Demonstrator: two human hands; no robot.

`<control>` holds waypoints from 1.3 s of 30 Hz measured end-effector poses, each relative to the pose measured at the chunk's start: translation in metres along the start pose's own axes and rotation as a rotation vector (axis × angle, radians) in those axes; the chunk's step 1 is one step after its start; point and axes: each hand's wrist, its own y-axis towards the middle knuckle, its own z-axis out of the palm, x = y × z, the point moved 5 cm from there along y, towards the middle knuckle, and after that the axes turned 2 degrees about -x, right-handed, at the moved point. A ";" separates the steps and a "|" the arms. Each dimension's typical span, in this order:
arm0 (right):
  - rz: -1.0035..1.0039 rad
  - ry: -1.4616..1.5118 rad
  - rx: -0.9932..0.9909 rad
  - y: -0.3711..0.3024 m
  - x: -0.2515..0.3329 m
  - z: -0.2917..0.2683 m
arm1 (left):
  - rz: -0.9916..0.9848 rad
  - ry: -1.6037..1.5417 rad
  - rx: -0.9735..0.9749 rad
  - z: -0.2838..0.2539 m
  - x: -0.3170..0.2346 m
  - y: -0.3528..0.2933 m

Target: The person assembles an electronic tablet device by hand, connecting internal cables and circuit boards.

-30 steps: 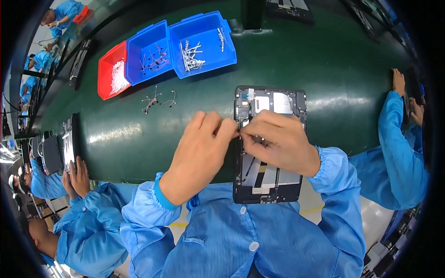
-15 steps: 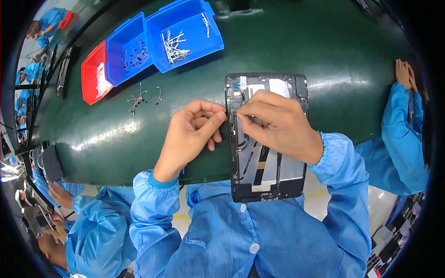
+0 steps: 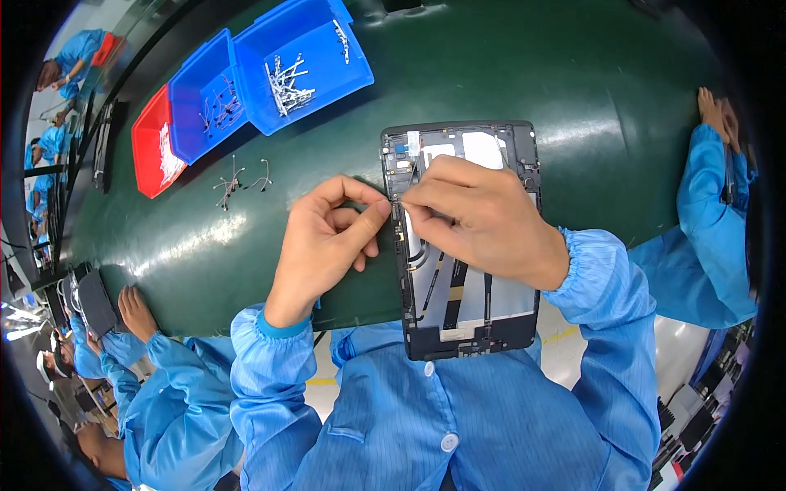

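Note:
An opened tablet (image 3: 471, 303), its inner side up with black frame, ribbon strips and a pale metal plate, lies over the table's near edge. At its left rim my left hand (image 3: 332, 237) pinches thumb and index finger together. My right hand (image 3: 487, 217) reaches across the tablet, thumb and fingertips closed close to that same rim. Whatever sits between the fingertips of either hand is too small to make out. The right hand covers part of the tablet's upper middle.
On the green table (image 3: 352, 147), small wired parts (image 3: 231, 186) lie left of the tablet. Beyond stand a red bin (image 3: 150, 159) with white pieces, a blue bin (image 3: 190, 82) with wired parts and another blue bin (image 3: 340, 78) with silvery strips. Co-workers in blue sit at both sides.
The whole view has shifted slightly, with table and bins displaced leftward. Both my hands keep their pinch at the tablet's left rim. The left co-worker's hand now rests on the table edge.

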 end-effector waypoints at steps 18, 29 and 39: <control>-0.013 -0.020 0.044 -0.001 -0.002 0.000 | -0.022 -0.018 -0.031 0.004 -0.003 0.001; -0.029 0.001 0.033 -0.003 -0.002 -0.002 | -0.055 -0.041 -0.009 0.002 -0.007 0.004; -0.021 0.001 0.060 -0.003 -0.004 -0.002 | -0.080 -0.031 0.067 0.001 -0.010 0.012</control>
